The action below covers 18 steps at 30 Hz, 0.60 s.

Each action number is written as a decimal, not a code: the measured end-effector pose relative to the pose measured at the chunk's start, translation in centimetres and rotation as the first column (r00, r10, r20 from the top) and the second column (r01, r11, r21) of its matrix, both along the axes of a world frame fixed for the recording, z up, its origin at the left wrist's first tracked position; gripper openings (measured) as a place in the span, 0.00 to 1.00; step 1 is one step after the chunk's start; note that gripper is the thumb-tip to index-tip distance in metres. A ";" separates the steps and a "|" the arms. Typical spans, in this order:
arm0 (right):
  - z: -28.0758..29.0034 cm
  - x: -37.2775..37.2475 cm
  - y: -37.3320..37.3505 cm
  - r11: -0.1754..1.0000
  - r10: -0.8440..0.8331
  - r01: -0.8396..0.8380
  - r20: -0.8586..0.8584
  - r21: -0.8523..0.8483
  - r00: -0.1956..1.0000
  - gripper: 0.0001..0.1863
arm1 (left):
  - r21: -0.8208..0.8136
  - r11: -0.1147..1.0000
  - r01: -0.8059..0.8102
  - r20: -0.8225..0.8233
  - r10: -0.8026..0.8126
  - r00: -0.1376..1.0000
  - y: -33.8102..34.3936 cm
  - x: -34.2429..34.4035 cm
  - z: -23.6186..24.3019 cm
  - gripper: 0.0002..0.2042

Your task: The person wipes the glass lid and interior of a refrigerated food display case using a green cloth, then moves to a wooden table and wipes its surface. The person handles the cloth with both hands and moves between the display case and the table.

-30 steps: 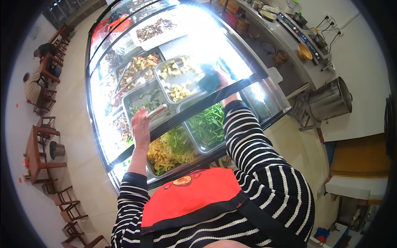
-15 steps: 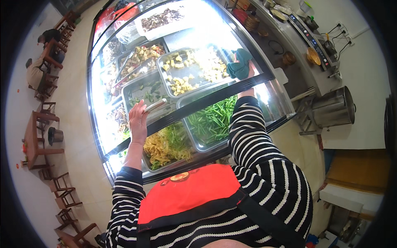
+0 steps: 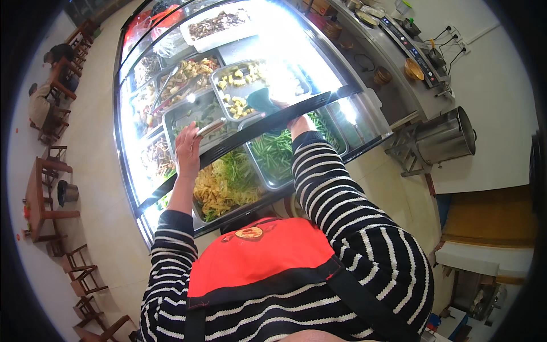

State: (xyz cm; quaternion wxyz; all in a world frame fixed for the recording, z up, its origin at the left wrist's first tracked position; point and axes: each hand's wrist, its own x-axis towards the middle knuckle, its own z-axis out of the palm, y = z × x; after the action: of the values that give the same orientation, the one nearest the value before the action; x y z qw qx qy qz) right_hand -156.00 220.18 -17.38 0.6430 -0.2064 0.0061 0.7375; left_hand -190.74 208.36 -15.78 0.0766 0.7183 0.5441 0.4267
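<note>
The glass display case (image 3: 132, 171) is the largest thing before me, its smooth panes curved and glaring white where the light strikes, with a straight black bar (image 3: 242, 134) across the front. My knitted sweater (image 3: 336, 182) has raised pale stripes on black, under a smooth red apron (image 3: 256, 262) with dark edging. Inside the case sit shallow, round-cornered trays: the bean tray (image 3: 259, 174) carries thin green sticks, and the cube tray (image 3: 242, 90) has pale yellow cubes lying around its bare, shiny middle.

My left hand (image 3: 188, 149) is at the bar, fingers fairly straight and near one another, tips against the end of a pale, rod-shaped handle (image 3: 212, 126); I cannot tell whether they close around it. My right hand (image 3: 297, 121) passes behind the bar, which hides part of it, and holds a soft, crumpled teal cloth (image 3: 262, 101) by the near edge of the cube tray. Glare blurs how tightly my fingers grip.
</note>
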 end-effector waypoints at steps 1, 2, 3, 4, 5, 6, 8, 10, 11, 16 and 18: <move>-0.1 -0.1 -0.3 1.000 -0.014 0.015 0.019 -0.026 1.000 0.16 | 0.015 1.000 0.008 0.003 -0.008 1.000 0.0 0.0 -0.2 0.12; -0.2 -0.1 -0.8 0.998 -0.033 0.036 0.052 -0.057 0.998 0.16 | 0.046 0.999 0.016 0.026 -0.017 1.000 0.1 -0.1 -0.3 0.12; -0.3 0.1 -1.3 0.994 -0.051 0.059 0.086 -0.094 0.995 0.16 | 0.077 0.997 0.008 0.008 -0.009 1.000 0.3 -0.1 -0.5 0.12; -0.3 0.5 -1.8 0.987 -0.072 0.090 0.129 -0.135 0.989 0.15 | 0.074 0.997 -0.004 0.002 0.004 1.000 0.3 -0.2 -0.6 0.12; -0.3 1.1 -2.5 0.979 -0.088 0.116 0.162 -0.170 0.983 0.15 | 0.078 0.997 -0.013 0.019 0.012 1.000 0.5 -0.1 -0.8 0.11; 0.0 1.8 -3.1 0.966 -0.105 0.150 0.212 -0.212 0.972 0.15 | 0.067 0.998 -0.013 0.034 0.010 0.999 0.6 -0.1 -0.9 0.11; 1.0 3.2 -4.7 0.935 -0.107 0.202 0.309 -0.293 0.945 0.14 | 0.096 0.995 -0.011 0.043 0.007 0.999 0.8 -0.2 -1.1 0.10; 2.8 4.7 -6.7 0.912 -0.078 0.248 0.455 -0.326 0.887 0.14 | 0.104 0.995 -0.010 0.050 0.005 0.999 0.9 -0.1 -1.1 0.10; 3.9 5.2 -8.0 0.901 -0.061 0.224 0.402 -0.372 0.913 0.13 | 0.109 0.994 -0.016 0.058 0.009 0.998 0.9 -0.1 -1.1 0.09; 10.2 4.8 -18.4 0.973 -0.122 0.208 0.554 -0.095 0.824 0.15 | 0.054 0.998 -0.022 0.031 0.021 0.999 -0.3 0.2 -1.2 0.11; 13.3 4.6 -23.1 0.979 -0.202 0.143 0.657 0.143 0.727 0.16 | 0.020 1.000 0.016 0.050 -0.017 0.999 -1.3 0.3 -1.3 0.12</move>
State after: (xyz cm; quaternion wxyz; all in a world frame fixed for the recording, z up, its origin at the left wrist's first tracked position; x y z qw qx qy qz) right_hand -151.37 197.03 -4.12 0.6759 -0.4286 -0.2356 0.5513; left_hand -190.42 207.09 -17.09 0.0868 0.7126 0.5317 0.4494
